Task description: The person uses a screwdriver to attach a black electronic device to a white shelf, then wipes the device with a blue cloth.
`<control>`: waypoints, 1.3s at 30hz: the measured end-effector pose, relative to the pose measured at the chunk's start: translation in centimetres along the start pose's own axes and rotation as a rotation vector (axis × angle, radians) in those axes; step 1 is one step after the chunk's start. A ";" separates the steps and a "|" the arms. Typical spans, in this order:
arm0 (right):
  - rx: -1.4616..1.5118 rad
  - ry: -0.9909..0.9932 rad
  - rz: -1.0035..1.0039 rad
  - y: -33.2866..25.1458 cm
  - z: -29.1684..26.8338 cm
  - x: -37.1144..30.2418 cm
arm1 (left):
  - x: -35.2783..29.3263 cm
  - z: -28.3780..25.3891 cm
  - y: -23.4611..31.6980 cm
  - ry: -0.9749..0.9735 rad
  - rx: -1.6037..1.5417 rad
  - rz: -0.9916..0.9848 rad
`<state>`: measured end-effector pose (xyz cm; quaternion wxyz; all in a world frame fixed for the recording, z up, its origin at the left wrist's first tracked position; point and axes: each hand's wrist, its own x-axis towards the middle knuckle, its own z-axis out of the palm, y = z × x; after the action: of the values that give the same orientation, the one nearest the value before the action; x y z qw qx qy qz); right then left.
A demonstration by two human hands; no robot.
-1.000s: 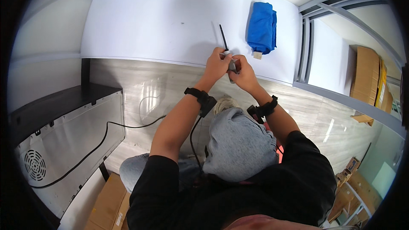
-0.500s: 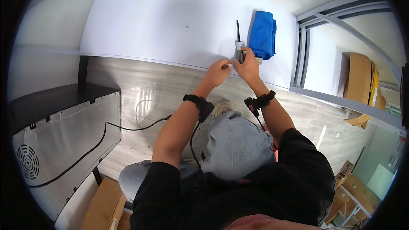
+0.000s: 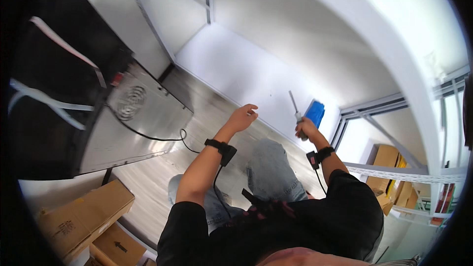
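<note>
My right hand (image 3: 308,128) is closed around the grey handle of a screwdriver (image 3: 297,112). The screwdriver's shaft points up and away, over the white shelf board (image 3: 261,86). Just beyond that hand lies a folded blue cloth (image 3: 315,112), partly covered by my fingers. My left hand (image 3: 242,118) hovers by the board's front edge, fingers loosely bent and apart, with nothing visible in them. A small dark spot shows on the board between the hands.
At left stands a metal cabinet (image 3: 148,113) with a round vent and a black cable (image 3: 157,139). Cardboard boxes sit at the lower left (image 3: 88,216) and the right (image 3: 387,160). Metal frame posts flank the board.
The view has swung left and tilted, bringing more of the cabinet in. My hands have moved apart, and the screwdriver now tilts, apparently raised off the board in my right hand.
</note>
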<state>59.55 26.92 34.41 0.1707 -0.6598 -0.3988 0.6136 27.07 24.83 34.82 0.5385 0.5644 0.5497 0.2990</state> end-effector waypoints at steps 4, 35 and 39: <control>-0.321 -0.253 -0.071 -10.7 2.9 -11.4 | -5.3 -6.0 10.2 0.080 -0.144 0.025; -0.218 -0.109 -0.314 -68.8 -1.8 -8.6 | -1.9 -32.0 44.6 0.865 -0.358 -0.182; -0.185 0.017 -0.393 -68.6 -0.8 -6.7 | -0.4 -32.3 43.3 0.887 -0.289 -0.186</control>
<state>39.03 64.98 88.10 0.2291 -0.5873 -0.5729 0.5238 9.89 41.44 83.30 0.3493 0.2500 0.7273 0.5352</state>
